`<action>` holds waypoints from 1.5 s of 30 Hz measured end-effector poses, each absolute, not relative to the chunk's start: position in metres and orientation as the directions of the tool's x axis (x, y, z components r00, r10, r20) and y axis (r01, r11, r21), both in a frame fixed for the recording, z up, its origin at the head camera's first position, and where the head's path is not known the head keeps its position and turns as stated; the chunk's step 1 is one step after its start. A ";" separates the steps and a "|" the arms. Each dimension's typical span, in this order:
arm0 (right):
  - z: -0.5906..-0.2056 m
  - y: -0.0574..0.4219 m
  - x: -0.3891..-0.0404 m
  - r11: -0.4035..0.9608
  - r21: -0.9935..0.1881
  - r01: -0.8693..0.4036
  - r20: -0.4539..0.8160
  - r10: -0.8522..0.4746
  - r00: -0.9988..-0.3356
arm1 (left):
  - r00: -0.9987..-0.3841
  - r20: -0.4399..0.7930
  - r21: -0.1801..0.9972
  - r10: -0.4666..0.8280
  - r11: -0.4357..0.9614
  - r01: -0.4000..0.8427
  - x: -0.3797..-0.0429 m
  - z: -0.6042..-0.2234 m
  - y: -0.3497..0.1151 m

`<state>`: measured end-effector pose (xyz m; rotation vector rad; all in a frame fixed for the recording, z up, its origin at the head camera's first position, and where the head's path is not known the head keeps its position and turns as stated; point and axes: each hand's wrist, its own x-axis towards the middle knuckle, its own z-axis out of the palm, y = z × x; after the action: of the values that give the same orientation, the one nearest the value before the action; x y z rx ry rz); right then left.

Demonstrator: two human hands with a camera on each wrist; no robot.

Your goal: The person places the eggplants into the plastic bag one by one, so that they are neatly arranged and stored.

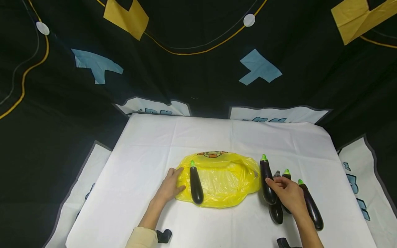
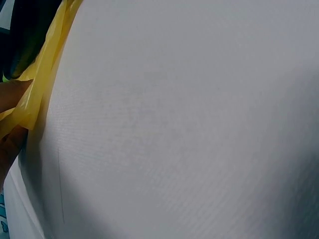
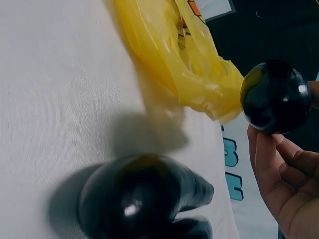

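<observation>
A yellow plastic bag [image 1: 227, 184] lies on the white table, with one dark eggplant [image 1: 196, 186] along its left part. My left hand [image 1: 167, 187] pinches the bag's left edge; in the left wrist view, fingers [image 2: 12, 95] sit on both sides of the yellow plastic [image 2: 44, 79]. To the right of the bag, my right hand [image 1: 289, 194] grips an eggplant [image 1: 266, 177] with a green stem end. The right wrist view shows that eggplant [image 3: 271, 97] raised off the table, its rounded end toward the camera. Beneath the hand lie more eggplants [image 1: 276, 214], partly hidden.
Another eggplant [image 1: 313, 208] rests on the table right of my right hand. The white-covered table [image 1: 198, 132] extends back to a dark curtain [image 1: 192, 79] with blue and yellow patches. Black wrist mounts [image 1: 164, 236] show near the front edge.
</observation>
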<state>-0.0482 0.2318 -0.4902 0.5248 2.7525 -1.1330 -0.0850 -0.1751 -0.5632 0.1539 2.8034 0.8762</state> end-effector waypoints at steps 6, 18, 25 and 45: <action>-0.490 0.222 -0.050 0.647 -0.686 0.332 -0.237 0.232 -0.943 | -0.976 -0.150 0.579 0.161 0.814 0.046 -0.085 -0.563 -0.175; -0.496 0.203 -0.054 0.663 -0.702 0.260 -0.216 0.149 -0.965 | -0.976 -0.153 0.572 0.156 0.819 0.042 -0.086 -0.562 -0.175; -0.498 0.186 -0.056 0.643 -0.728 0.238 -0.218 0.112 -0.969 | -0.975 -0.147 0.580 0.166 0.813 0.051 -0.086 -0.561 -0.175; -0.510 0.150 -0.064 0.618 -0.766 0.176 -0.189 0.045 -0.981 | -0.976 -0.151 0.583 0.159 0.811 0.042 -0.085 -0.561 -0.174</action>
<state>-0.0637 0.1504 -0.5095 0.1844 2.6876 -1.2975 -0.0847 -0.1737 -0.5608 0.1571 2.8039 0.8961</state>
